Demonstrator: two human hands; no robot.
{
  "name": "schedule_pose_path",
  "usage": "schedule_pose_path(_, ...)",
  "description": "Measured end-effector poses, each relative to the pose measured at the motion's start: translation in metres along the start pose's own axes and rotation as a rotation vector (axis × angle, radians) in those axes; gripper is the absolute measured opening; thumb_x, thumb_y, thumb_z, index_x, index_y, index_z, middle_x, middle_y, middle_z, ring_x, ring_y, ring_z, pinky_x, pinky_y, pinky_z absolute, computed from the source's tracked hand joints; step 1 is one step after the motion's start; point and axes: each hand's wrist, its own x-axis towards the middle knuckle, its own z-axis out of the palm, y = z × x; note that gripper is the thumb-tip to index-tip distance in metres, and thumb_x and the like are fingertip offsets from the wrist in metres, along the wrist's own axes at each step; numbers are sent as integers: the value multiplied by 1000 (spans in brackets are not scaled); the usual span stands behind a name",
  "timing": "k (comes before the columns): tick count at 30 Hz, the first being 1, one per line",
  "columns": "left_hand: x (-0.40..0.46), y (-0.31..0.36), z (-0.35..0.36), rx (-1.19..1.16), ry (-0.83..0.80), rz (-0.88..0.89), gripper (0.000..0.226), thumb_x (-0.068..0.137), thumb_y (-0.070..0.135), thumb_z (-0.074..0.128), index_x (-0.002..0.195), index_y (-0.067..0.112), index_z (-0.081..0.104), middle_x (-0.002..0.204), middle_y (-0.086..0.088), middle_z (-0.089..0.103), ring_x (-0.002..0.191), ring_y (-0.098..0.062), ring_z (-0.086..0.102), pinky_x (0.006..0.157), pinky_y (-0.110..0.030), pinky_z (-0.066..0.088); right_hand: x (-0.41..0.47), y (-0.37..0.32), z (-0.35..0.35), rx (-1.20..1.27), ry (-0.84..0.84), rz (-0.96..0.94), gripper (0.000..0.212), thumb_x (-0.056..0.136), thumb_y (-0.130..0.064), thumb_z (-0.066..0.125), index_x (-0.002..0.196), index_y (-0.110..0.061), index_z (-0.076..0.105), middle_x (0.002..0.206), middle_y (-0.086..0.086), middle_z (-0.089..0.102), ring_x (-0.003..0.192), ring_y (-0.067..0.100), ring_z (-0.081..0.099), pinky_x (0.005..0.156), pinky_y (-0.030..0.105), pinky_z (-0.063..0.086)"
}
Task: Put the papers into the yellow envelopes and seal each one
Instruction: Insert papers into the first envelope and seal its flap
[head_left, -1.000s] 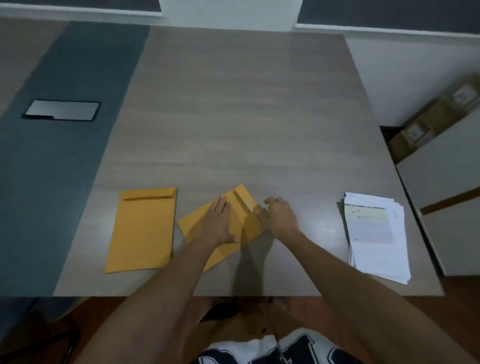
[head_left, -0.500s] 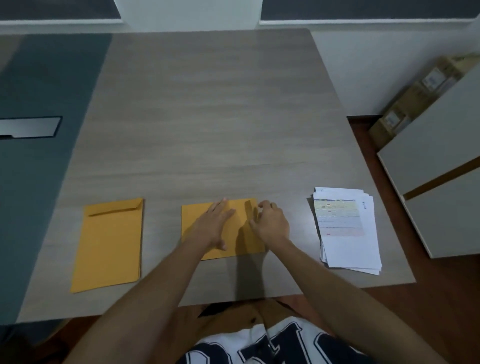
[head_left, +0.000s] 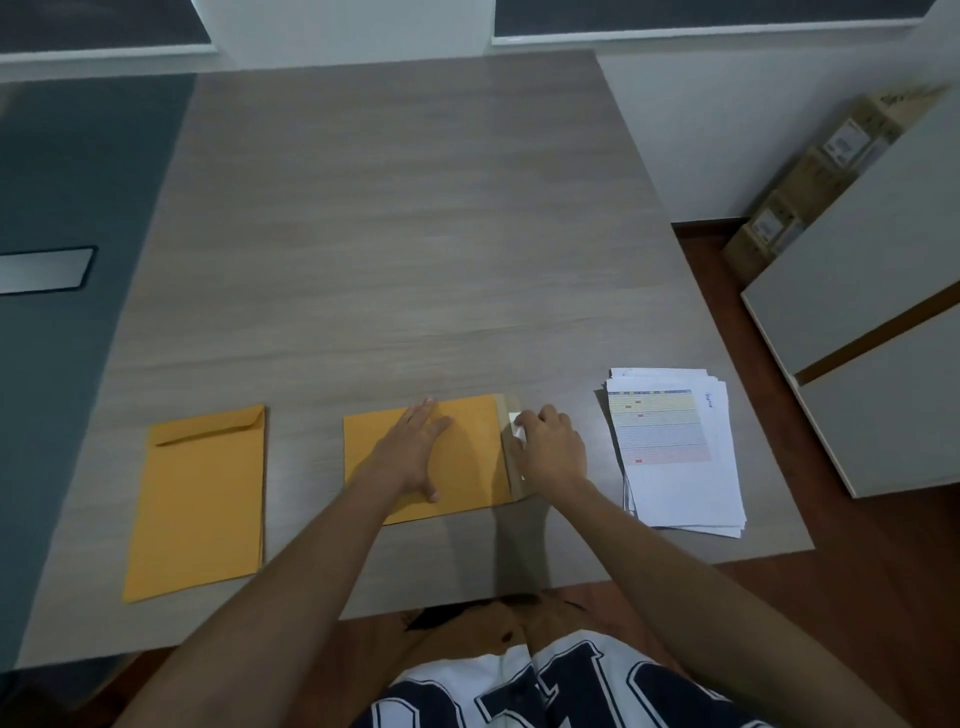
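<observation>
A yellow envelope (head_left: 467, 457) lies sideways on the wooden table (head_left: 415, 234), its flap (head_left: 511, 457) open toward the right. My left hand (head_left: 415, 452) rests flat on the envelope, fingers spread. At the flap, my right hand (head_left: 553, 449) pinches a small white strip (head_left: 517, 423). A second yellow envelope (head_left: 200, 499) lies upright to the left with its flap folded down. Right of my hands sits a stack of white papers (head_left: 675, 457), the top sheet printed with a coloured table.
The table's near edge runs just below the envelopes. A dark grey panel (head_left: 67, 208) with a metal plate (head_left: 44, 270) borders the table on the left. White cabinets (head_left: 872, 312) and cardboard boxes (head_left: 821, 166) stand on the floor to the right.
The middle envelope has turned from a diagonal to lie square and sideways. Its flap now stands open on the right, and my right hand has taken hold of the white strip.
</observation>
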Motion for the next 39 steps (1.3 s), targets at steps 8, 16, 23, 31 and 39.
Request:
schedule_pose_path(8,22,64,-29,-79,229,92,59,80,37,77,131,19,54,139,-3,45,128,-23,45,95,-35,43,2,28,-24,201,57,-21,31,92,-32,58,120,-21,63,114,7,56,107,22,52,89,33,47)
schedule_pose_path(16,74,177,-21,-124,243,260,68,79,39,75,136,11,50,134,-6,49,125,-27,47,99,-38,43,-12,124,-71,131,218,196,43,87,-35,63,126,-15,59,123,10,57,112,29,49,90,40,45)
schedule_pose_path(23,121,249,-18,23,159,323,82,68,44,84,132,10,47,132,-8,48,121,-27,46,94,-38,44,-53,196,-82,46,131,287,76,73,-59,73,134,-21,49,133,4,52,119,23,47,97,35,44)
schedule_pose_path(31,142,276,-11,155,95,256,94,58,45,90,133,10,45,126,-10,41,116,-27,44,95,-40,45,-60,213,-65,-6,88,246,73,73,-59,74,130,-22,47,134,2,49,115,20,45,95,31,43)
schedule_pose_path(39,136,292,-20,96,129,244,85,53,35,94,117,12,43,116,-8,54,103,-27,53,80,-37,44,-64,217,-56,-7,165,200,65,73,-56,74,122,-18,54,125,4,54,107,21,50,91,32,46)
